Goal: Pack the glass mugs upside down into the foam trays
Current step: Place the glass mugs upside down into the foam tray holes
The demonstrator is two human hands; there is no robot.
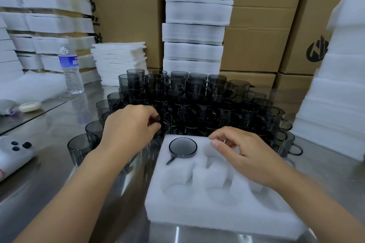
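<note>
A white foam tray [217,209] lies on the steel table in front of me. One smoky glass mug [183,147] sits upside down in its far left pocket, handle pointing toward me. The other pockets hold nothing. Behind the tray stands a stacked heap of dark glass mugs [197,100]. My left hand [130,126] reaches into the heap's near left side, fingers curled round a mug there. My right hand [243,150] hovers over the tray's far right pocket, fingers loosely bent and holding nothing.
A water bottle [70,69] stands at the left, with a phone [13,150] nearer me. Stacks of foam trays [195,25] rise behind the mugs, and more foam [331,94] at the right. Cardboard boxes [262,25] line the back.
</note>
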